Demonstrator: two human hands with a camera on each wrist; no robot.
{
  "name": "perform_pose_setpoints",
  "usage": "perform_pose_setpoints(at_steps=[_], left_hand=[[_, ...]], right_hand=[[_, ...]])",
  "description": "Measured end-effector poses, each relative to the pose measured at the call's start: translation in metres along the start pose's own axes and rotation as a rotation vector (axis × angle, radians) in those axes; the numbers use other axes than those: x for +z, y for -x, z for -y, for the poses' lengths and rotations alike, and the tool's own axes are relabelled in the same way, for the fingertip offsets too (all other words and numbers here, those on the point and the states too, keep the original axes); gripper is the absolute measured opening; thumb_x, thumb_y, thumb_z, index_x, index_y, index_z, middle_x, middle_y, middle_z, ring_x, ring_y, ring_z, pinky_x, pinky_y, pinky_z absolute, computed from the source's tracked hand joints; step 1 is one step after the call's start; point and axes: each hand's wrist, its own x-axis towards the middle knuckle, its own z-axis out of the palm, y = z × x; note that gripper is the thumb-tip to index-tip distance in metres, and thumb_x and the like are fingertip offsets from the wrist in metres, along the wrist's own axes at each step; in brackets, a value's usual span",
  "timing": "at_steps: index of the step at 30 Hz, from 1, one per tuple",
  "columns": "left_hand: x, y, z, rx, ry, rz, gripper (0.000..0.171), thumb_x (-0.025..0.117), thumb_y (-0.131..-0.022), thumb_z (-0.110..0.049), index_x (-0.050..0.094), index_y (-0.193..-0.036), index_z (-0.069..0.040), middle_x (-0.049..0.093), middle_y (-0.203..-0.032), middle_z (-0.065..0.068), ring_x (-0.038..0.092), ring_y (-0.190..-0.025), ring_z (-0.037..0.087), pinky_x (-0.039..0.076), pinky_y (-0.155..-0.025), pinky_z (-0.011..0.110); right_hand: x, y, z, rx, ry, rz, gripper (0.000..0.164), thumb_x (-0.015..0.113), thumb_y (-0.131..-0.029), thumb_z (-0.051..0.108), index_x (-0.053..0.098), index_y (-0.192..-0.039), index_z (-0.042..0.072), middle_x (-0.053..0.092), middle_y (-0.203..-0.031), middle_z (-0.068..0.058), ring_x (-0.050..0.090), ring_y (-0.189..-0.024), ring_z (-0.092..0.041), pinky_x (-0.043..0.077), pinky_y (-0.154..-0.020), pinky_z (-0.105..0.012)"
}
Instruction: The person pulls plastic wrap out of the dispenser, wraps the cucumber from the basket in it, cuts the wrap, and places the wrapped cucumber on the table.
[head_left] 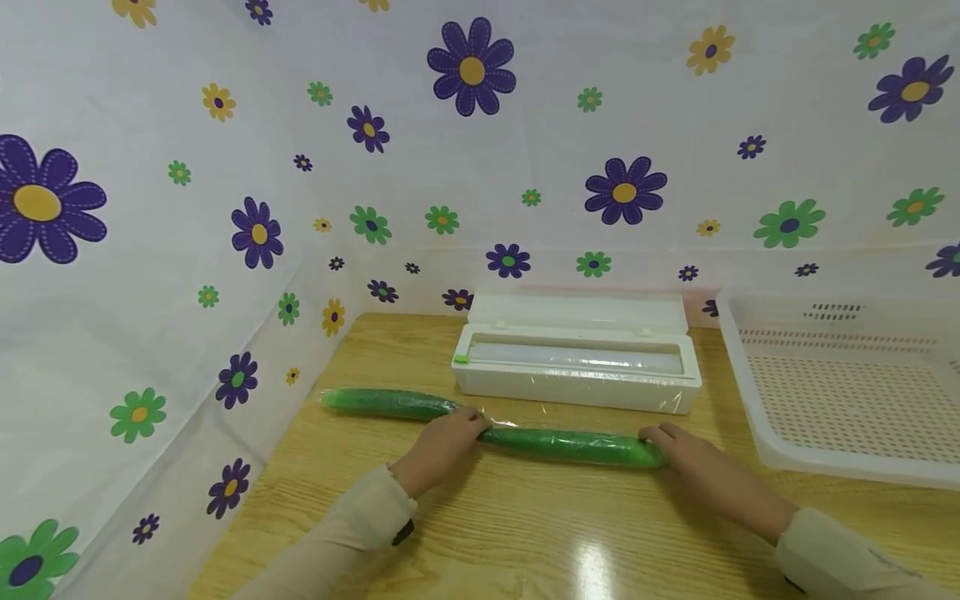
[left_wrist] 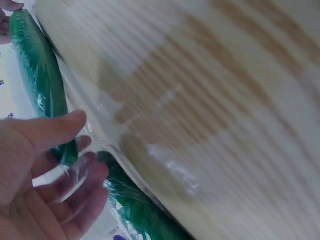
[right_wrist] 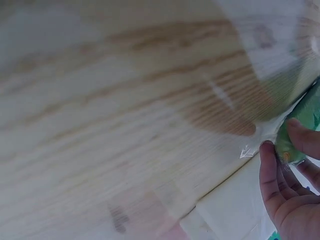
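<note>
Two long green cucumbers in clear film lie end to end on the wooden table. My right hand [head_left: 693, 462] holds the outer end of the right cucumber [head_left: 570, 446], its thumb and fingers around the tip in the right wrist view. At that cucumber's inner end is my left hand [head_left: 442, 446]; the left wrist view shows the thumb and curled fingers [left_wrist: 85, 195] around the tip, with loose film between them. Beside the left hand, the left cucumber [head_left: 382, 403] lies untouched by its fingertips, as far as the left wrist view shows.
Behind the cucumbers stands a white film dispenser box [head_left: 577, 387], lid raised, with a roll inside and a green slider at its left end. A white perforated basket [head_left: 757, 425] stands at the right. Flower-printed sheeting [head_left: 540, 167] borders the table [head_left: 480, 533] at the back and left.
</note>
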Motion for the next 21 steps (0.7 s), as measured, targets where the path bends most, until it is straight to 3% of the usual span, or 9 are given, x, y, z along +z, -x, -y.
perform_pose_setpoints(at_steps=[5,8,10,15,21], left_hand=[[-0.001,-0.003,-0.006,0.001,-0.003,-0.132,0.042,0.078,-0.077,-0.022,0.054,-0.108,-0.007,0.057,-0.098,0.005,0.059,-0.083,0.017,0.052,-0.070,0.029],[-0.001,-0.010,-0.011,0.045,-0.020,-0.212,0.044,0.078,-0.076,-0.019,0.054,-0.110,-0.007,0.058,-0.101,0.005,0.059,-0.089,0.018,0.052,-0.077,0.030],[-0.001,-0.013,-0.014,0.085,-0.030,-0.232,0.041,0.078,-0.076,-0.017,0.057,-0.110,-0.008,0.060,-0.101,0.004,0.060,-0.090,0.017,0.052,-0.078,0.030],[0.000,-0.017,-0.016,0.126,-0.057,-0.175,0.030,0.074,-0.080,-0.015,0.062,-0.107,-0.012,0.065,-0.097,0.001,0.063,-0.087,0.015,0.053,-0.078,0.028],[0.002,-0.023,-0.013,0.110,-0.038,-0.106,0.027,0.068,-0.084,-0.008,0.064,-0.110,-0.010,0.068,-0.100,0.002,0.065,-0.089,0.015,0.054,-0.078,0.028]], right_hand=[[-0.002,-0.001,0.000,0.025,-0.001,0.022,0.039,0.066,-0.082,0.002,0.054,-0.120,0.004,0.061,-0.113,-0.019,0.065,-0.095,-0.035,0.057,-0.074,-0.042],[-0.002,-0.002,0.000,0.026,0.000,0.019,0.039,0.065,-0.083,0.002,0.054,-0.121,0.002,0.060,-0.113,-0.019,0.064,-0.096,-0.036,0.056,-0.076,-0.043],[-0.002,-0.002,-0.001,0.021,0.000,0.017,0.039,0.064,-0.084,0.002,0.053,-0.121,0.001,0.060,-0.112,-0.019,0.064,-0.097,-0.035,0.056,-0.077,-0.042],[-0.001,-0.003,-0.003,0.006,0.009,0.018,0.040,0.063,-0.085,0.000,0.052,-0.123,0.000,0.058,-0.114,-0.018,0.063,-0.099,-0.033,0.055,-0.079,-0.041],[-0.001,-0.005,-0.001,-0.020,0.069,-0.015,0.039,0.058,-0.085,-0.011,0.052,-0.123,-0.004,0.050,-0.108,-0.016,0.059,-0.090,-0.023,0.054,-0.071,-0.031]])
